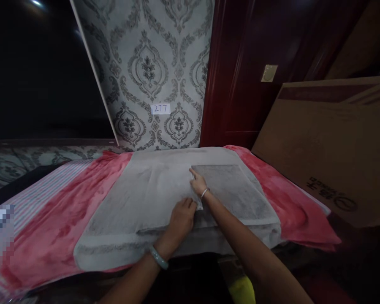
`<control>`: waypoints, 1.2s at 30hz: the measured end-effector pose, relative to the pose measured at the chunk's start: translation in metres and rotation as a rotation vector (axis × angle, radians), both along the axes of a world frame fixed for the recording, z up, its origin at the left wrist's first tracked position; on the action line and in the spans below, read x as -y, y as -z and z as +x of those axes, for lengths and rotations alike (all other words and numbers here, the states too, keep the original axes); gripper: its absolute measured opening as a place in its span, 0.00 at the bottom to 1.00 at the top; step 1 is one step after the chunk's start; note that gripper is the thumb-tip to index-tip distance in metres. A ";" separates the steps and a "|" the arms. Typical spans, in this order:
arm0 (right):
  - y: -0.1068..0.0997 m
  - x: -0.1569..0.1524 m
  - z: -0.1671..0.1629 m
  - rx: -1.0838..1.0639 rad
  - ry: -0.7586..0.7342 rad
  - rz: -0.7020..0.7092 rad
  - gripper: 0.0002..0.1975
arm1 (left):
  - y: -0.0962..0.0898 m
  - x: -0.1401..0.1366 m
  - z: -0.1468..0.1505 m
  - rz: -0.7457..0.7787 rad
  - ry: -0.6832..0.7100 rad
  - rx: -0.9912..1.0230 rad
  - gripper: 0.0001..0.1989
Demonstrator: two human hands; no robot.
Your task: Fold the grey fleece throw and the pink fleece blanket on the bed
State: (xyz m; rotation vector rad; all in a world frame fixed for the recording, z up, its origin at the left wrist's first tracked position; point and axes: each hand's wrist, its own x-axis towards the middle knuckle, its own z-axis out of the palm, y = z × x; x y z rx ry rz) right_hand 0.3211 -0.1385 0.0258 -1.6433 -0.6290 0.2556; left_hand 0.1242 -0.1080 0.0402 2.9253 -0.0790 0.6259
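A grey towel (223,185) lies spread over a larger light grey cloth (104,215), with a pale flap (167,181) folded across its left part. The flap's edge runs between my two hands, near the middle. My left hand (183,215), with a green bangle at the wrist, is closed on the flap's near corner, fingers curled down. Farther off, my right hand (199,185) holds the flap's far corner, its index finger stretched along the edge and the other fingers bent. A thin bracelet circles the right wrist.
Under the grey cloth, a pink-red blanket (66,219) shows on both sides, beside a striped cloth (55,177). A large cardboard box (329,147) leans at the right. A dark screen (44,76) stands at the left. The patterned wall (145,25) bears a paper label (160,108).
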 end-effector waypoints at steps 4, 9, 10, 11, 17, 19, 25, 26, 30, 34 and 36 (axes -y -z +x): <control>0.014 0.024 0.007 0.100 0.047 -0.117 0.33 | 0.020 0.015 0.007 0.097 -0.019 -0.054 0.16; 0.035 0.034 0.008 0.226 0.040 -0.193 0.29 | 0.037 0.018 0.003 0.122 -0.015 -0.008 0.19; 0.036 0.032 0.009 0.254 0.043 -0.200 0.29 | 0.036 0.018 0.002 0.116 -0.008 -0.016 0.19; 0.037 0.030 0.011 0.281 0.047 -0.207 0.29 | 0.034 0.017 0.002 0.103 -0.001 -0.022 0.19; 0.032 0.022 0.018 0.411 0.086 -0.268 0.30 | 0.023 0.025 0.005 -0.018 0.061 -0.006 0.15; 0.030 0.026 0.018 0.449 0.090 -0.316 0.31 | 0.023 0.029 0.004 -0.047 0.041 -0.033 0.15; 0.010 0.032 0.006 0.495 0.090 -0.542 0.31 | -0.009 0.002 -0.007 -0.265 0.190 -0.207 0.13; 0.003 0.028 0.001 0.507 0.097 -0.574 0.31 | -0.019 -0.010 -0.009 -0.281 0.173 -0.216 0.14; -0.030 -0.003 -0.032 0.719 0.011 -0.728 0.32 | -0.042 -0.055 -0.015 -0.145 -0.160 -0.137 0.18; -0.033 -0.026 -0.061 0.842 -0.146 -0.896 0.31 | -0.020 -0.074 -0.022 -0.009 -0.268 -0.258 0.30; -0.024 -0.027 -0.065 0.806 -0.196 -0.987 0.31 | -0.004 -0.076 -0.025 0.003 -0.246 -0.308 0.31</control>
